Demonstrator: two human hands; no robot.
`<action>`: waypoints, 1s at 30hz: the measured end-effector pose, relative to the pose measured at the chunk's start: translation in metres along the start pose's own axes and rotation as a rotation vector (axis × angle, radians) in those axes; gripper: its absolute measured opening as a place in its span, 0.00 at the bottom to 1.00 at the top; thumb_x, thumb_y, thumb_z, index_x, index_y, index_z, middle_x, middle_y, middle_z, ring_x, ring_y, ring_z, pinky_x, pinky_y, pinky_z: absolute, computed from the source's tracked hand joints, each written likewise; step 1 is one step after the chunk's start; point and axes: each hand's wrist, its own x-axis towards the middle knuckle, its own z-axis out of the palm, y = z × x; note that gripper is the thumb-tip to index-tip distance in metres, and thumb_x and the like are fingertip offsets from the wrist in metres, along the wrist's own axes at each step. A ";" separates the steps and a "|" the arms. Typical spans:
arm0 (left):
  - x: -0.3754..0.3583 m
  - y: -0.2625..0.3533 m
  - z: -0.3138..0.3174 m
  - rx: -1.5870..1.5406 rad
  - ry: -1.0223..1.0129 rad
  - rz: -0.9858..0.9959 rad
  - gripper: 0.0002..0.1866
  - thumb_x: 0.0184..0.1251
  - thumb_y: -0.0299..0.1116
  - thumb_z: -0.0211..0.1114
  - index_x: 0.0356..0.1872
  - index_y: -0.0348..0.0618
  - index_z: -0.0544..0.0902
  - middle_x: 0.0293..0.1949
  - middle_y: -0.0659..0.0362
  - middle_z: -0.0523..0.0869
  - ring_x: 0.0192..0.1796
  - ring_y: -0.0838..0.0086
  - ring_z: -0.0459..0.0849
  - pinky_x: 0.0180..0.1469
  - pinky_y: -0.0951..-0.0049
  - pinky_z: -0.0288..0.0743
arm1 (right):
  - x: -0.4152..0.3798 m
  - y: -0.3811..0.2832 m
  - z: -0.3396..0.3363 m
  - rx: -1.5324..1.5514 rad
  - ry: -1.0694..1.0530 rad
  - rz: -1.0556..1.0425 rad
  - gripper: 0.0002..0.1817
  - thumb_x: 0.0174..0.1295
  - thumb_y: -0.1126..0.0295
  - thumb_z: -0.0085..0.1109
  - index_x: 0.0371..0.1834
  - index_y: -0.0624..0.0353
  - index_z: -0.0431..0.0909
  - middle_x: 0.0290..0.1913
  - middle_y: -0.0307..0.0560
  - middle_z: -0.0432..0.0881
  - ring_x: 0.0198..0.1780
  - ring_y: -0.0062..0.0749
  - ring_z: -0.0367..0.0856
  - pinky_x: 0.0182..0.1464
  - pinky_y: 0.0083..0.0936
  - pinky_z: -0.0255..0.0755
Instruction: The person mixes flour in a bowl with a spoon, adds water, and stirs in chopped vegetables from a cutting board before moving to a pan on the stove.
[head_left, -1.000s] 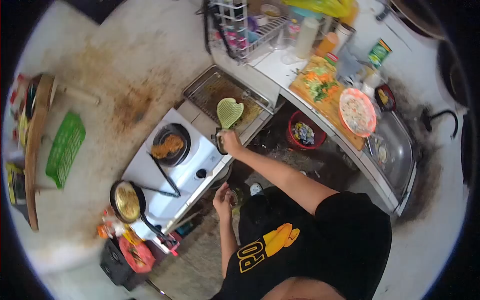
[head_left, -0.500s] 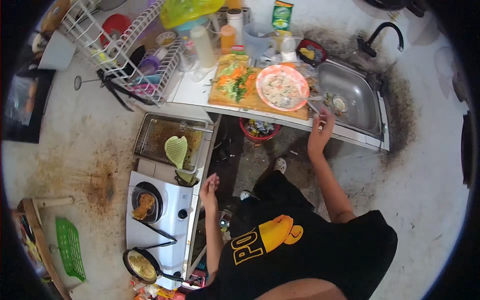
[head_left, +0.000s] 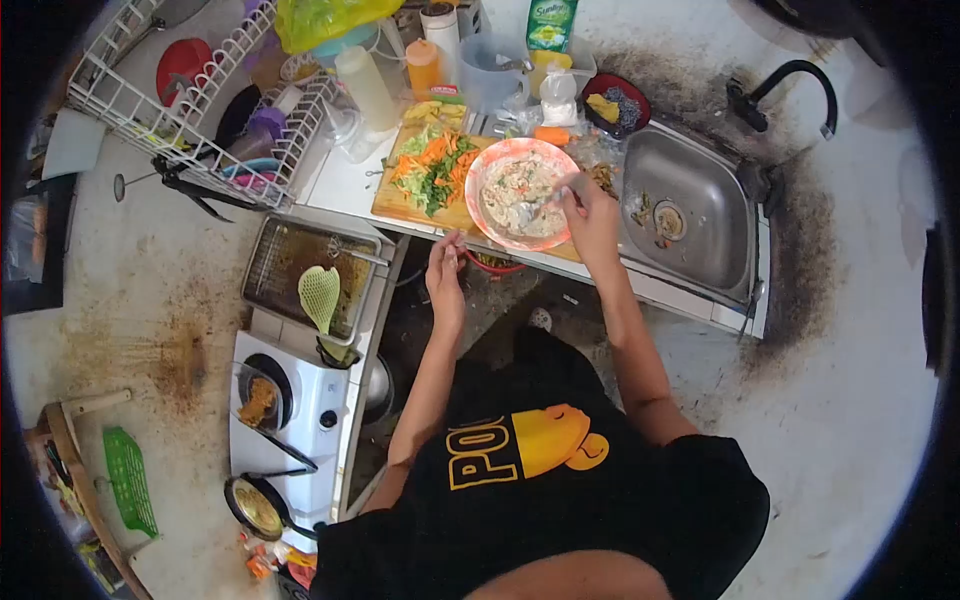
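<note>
An orange-and-white bowl [head_left: 484,228] of pale batter with orange and green bits sits on the wooden cutting board [head_left: 390,205]. My right hand [head_left: 592,215] is closed on the handle of a spoon [head_left: 530,208], whose head rests in the batter. Just left of the bowl's near side is my left hand [head_left: 446,275], empty, its fingers loosely bent and apart near the board's front edge. Left of the bowl, a heap of chopped carrot, cabbage and greens [head_left: 436,172] lies on the same board.
To the right is a steel sink [head_left: 690,190] under a black faucet [head_left: 790,75]. Bottles and a jug [head_left: 492,75] stand behind the board. At left are a dish rack [head_left: 200,150], an oily tray [head_left: 280,250] with a green slotted spatula [head_left: 320,295], and a white stove [head_left: 305,390] with pans.
My right hand has moved left from the sink side and taken hold of the spoon. My left hand has risen from beside the stove to the board's front edge.
</note>
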 end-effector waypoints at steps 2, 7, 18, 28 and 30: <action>0.008 -0.006 0.011 -0.017 0.055 -0.033 0.28 0.75 0.51 0.45 0.64 0.40 0.69 0.60 0.52 0.73 0.61 0.66 0.72 0.62 0.65 0.64 | 0.012 0.012 0.002 0.144 -0.125 0.017 0.05 0.63 0.77 0.54 0.39 0.67 0.77 0.33 0.51 0.82 0.31 0.35 0.85 0.33 0.26 0.75; 0.028 -0.016 0.041 -0.069 0.166 -0.031 0.30 0.75 0.53 0.44 0.67 0.42 0.66 0.63 0.54 0.71 0.64 0.67 0.69 0.64 0.65 0.60 | 0.044 0.005 -0.026 0.346 -0.118 0.056 0.06 0.67 0.78 0.49 0.39 0.69 0.76 0.33 0.49 0.85 0.36 0.32 0.87 0.38 0.22 0.78; 0.049 -0.021 0.101 -0.559 0.376 -0.099 0.29 0.77 0.50 0.43 0.64 0.32 0.65 0.60 0.51 0.74 0.61 0.66 0.75 0.63 0.66 0.68 | 0.058 0.044 0.005 0.192 -0.223 -0.146 0.10 0.57 0.84 0.52 0.40 0.63 0.77 0.37 0.52 0.83 0.38 0.43 0.84 0.42 0.29 0.75; 0.049 -0.020 0.104 -0.565 0.421 -0.070 0.31 0.77 0.51 0.43 0.67 0.34 0.63 0.61 0.50 0.72 0.60 0.64 0.75 0.61 0.62 0.71 | 0.050 0.028 0.007 0.163 -0.277 -0.012 0.13 0.52 0.88 0.51 0.39 0.64 0.79 0.38 0.53 0.82 0.37 0.45 0.83 0.40 0.31 0.74; 0.051 -0.020 0.105 -0.594 0.421 -0.078 0.30 0.77 0.51 0.43 0.67 0.34 0.63 0.61 0.50 0.72 0.60 0.64 0.75 0.61 0.62 0.72 | 0.035 0.012 -0.001 0.101 -0.328 -0.079 0.16 0.49 0.90 0.50 0.40 0.65 0.79 0.43 0.54 0.82 0.41 0.45 0.83 0.42 0.31 0.76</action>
